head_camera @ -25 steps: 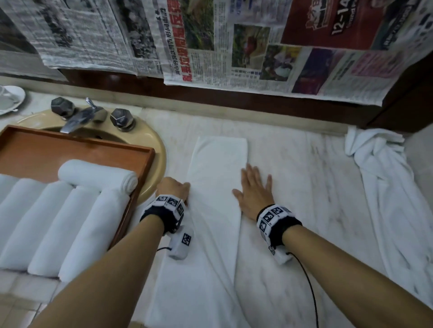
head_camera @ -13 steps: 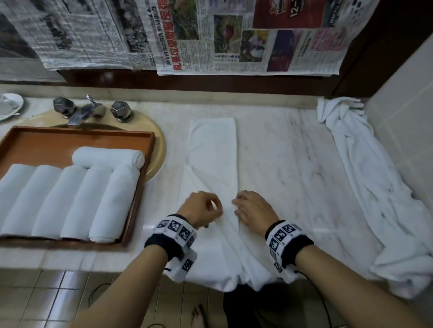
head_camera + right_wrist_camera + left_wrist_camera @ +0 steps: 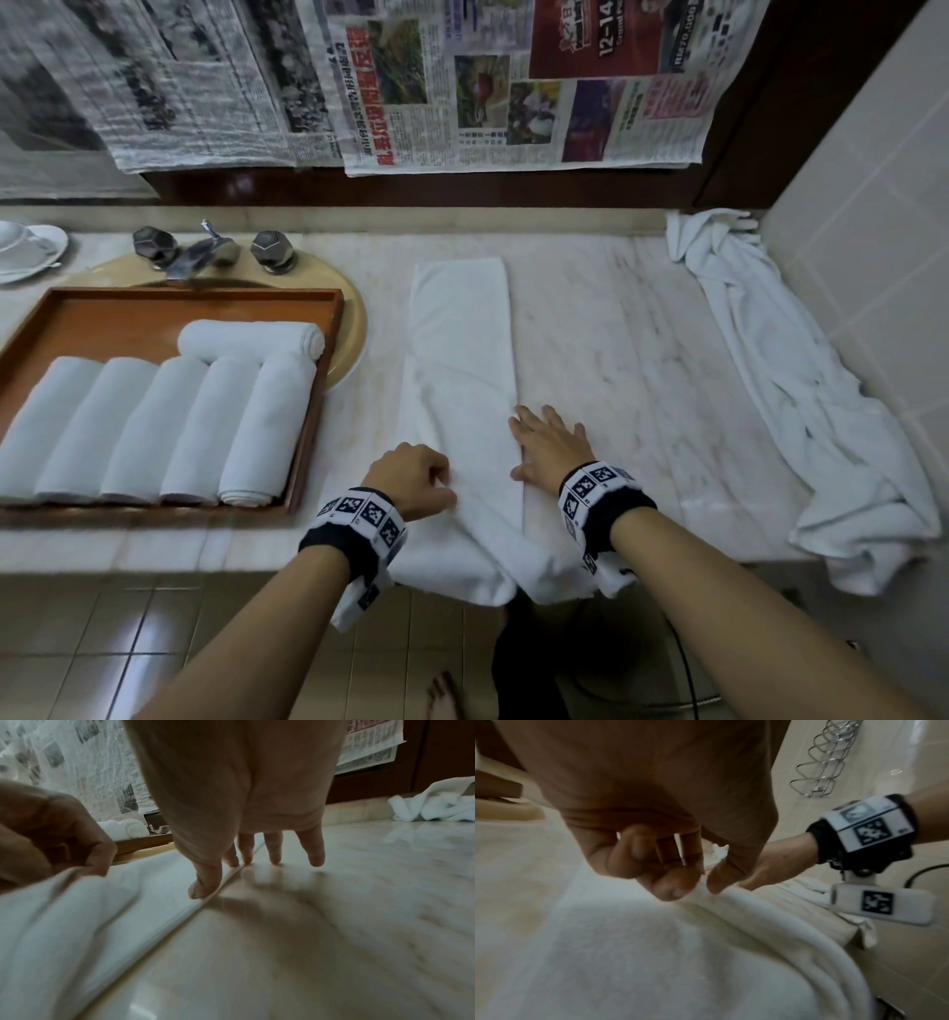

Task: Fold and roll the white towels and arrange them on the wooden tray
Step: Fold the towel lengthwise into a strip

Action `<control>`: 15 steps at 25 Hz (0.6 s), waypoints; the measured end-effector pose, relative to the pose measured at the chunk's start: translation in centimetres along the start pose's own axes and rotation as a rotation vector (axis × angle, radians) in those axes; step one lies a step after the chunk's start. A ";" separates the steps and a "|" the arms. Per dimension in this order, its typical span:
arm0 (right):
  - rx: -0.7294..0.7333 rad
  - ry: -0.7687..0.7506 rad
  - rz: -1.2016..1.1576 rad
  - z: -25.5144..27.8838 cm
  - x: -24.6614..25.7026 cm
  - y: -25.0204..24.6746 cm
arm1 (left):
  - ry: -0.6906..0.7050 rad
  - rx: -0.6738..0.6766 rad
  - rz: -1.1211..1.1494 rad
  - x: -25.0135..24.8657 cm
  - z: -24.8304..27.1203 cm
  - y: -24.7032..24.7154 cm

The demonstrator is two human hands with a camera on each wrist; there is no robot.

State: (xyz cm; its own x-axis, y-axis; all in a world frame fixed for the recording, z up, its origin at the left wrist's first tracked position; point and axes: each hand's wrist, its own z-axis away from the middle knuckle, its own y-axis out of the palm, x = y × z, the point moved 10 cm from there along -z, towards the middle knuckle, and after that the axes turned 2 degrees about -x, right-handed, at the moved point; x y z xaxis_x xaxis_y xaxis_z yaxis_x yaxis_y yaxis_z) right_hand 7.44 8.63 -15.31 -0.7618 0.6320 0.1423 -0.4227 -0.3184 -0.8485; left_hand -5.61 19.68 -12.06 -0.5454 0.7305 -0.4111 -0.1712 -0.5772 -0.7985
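One folded white towel [image 3: 462, 390] lies lengthwise on the marble counter [image 3: 616, 360], right of the wooden tray [image 3: 102, 318] holding six rolled towels [image 3: 169, 426]. Left hand [image 3: 411, 478] pinches its fabric; right hand [image 3: 549, 442], fingers straight, presses its right edge.

Along the back edge of my counter [image 3: 606, 329] hang sheets of newspaper [image 3: 513, 87], taped over the dark wall. At the counter's far left a beige sink [image 3: 349, 313] is set in, with a metal tap [image 3: 205, 252] between two faceted knobs. A white dish [image 3: 31, 252] sits at the back left corner. Below the front edge I see beige floor tiles [image 3: 102, 642]. In my left wrist view a wire rack [image 3: 826, 756] hangs on the tiled wall.
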 end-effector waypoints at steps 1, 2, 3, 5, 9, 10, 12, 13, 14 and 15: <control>-0.002 0.011 -0.006 0.0 0.0 0.1 | 0.016 0.018 -0.008 -0.3 0.5 0.4; -0.005 0.019 -0.016 -0.1 0.1 0.1 | 0.054 0.058 0.001 -1.3 0.9 1.2; -0.004 0.025 -0.025 0.0 0.1 0.2 | 0.107 0.111 0.039 -2.7 1.5 2.2; 0.003 0.034 -0.039 0.1 0.1 0.3 | 0.184 0.210 0.132 -5.0 2.7 4.2; 0.009 0.055 -0.053 0.1 0.1 0.7 | 0.081 0.289 0.223 -1.7 4.3 4.4; 0.010 0.059 -0.058 0.2 0.2 0.8 | 0.027 0.281 0.251 -0.3 4.5 4.2; 0.015 0.063 -0.068 0.2 0.3 1.0 | -0.060 0.221 0.290 1.4 4.8 4.0; 0.018 0.064 -0.075 0.2 0.3 1.1 | -0.087 0.179 0.294 1.6 4.8 4.1; 0.019 0.066 -0.081 0.3 0.3 1.1 | -0.100 0.141 0.299 1.3 4.7 4.5; 0.022 0.070 -0.086 0.3 0.3 1.1 | -0.099 0.112 0.314 0.7 4.7 4.9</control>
State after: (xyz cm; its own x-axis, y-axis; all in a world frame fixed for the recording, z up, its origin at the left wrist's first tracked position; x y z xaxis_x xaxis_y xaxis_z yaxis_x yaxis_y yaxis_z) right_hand 6.61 8.22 -16.01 -0.6861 0.7055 0.1775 -0.4967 -0.2760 -0.8229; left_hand -10.71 15.63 -14.23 -0.6619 0.4748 -0.5800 -0.0683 -0.8088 -0.5841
